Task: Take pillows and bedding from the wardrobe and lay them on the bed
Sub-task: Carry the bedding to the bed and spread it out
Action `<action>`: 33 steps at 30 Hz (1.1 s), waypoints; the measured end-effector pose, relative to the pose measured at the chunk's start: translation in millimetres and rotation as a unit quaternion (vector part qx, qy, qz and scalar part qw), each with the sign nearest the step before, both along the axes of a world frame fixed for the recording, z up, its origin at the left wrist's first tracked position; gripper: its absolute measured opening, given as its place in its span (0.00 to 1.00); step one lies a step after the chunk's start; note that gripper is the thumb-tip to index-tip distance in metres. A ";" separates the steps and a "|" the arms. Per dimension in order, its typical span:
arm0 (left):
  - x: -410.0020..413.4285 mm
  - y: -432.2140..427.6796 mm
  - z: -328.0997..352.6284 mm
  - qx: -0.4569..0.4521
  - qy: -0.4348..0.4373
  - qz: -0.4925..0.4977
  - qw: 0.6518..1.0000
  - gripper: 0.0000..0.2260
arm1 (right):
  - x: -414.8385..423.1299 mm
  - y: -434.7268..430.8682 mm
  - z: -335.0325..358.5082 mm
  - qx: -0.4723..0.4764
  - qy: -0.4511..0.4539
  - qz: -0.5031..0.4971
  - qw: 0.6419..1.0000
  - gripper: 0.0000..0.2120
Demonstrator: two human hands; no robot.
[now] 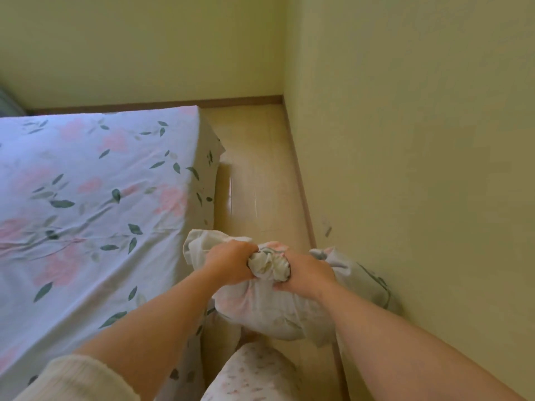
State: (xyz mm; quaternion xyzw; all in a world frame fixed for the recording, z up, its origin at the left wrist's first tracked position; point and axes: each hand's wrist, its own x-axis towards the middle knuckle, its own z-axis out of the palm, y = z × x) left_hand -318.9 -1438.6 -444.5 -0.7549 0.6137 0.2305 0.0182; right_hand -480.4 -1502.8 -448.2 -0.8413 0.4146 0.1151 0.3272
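A bundle of pale bedding (260, 309) (faint pink flowers and green leaves can be made out on it) is held in both hands above the strip of floor (254, 175) between the bed (86, 183) and the wall (419, 140). It has not been laid on the bed; it hangs just beside the mattress edge, and one loose corner is seen against the sheet.

The left grip (231, 263) is closed round a gathered twist of the fabric, knuckles turned upward and the fingers curled under and out of sight. The right grip (307, 273) is clenched on the same gathered neck from the other side, with the back of the hand facing the camera. The two fists are set close together, and the bunched cloth is squeezed between them.

Both forearms are extended forward and downward, converging on the bundle. The left arm is bare from a cream ribbed sleeve (75, 380) pushed up near the elbow.

A floral sheet is spread over the bed, with creases across its middle. A brown skirting board (301, 180) is run along the foot of the wall. A leg in patterned cloth (254, 374) is seen below the bundle.
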 end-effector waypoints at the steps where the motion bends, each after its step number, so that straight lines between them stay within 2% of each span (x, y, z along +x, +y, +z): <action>1: 11.8 -9.9 0.3 -0.003 0.002 0.007 1.000 0.10 | 13.0 -11.8 -1.4 0.004 -0.004 0.009 1.000 0.36; 5: 72.7 -54.4 -2.5 0.013 0.019 0.035 0.999 0.08 | 77.0 -65.0 -6.4 0.007 0.012 0.047 0.999 0.33; 10: 161.1 -108.7 -1.6 0.018 0.036 0.068 0.997 0.11 | 171.5 -132.5 4.4 0.022 0.029 0.097 0.995 0.32; 17: 259.1 -196.6 -3.7 -0.003 0.016 0.085 0.996 0.13 | 267.8 -219.3 3.2 -0.009 0.025 0.078 0.997 0.30; 23: 320.7 -292.7 -14.8 -0.002 0.031 0.099 0.995 0.14 | 330.5 -317.6 -5.0 -0.024 0.043 0.087 0.995 0.31; 33: 419.5 -495.8 -1.6 -0.001 0.047 0.136 0.990 0.09 | 438.3 -532.4 2.5 -0.034 0.052 0.117 0.991 0.29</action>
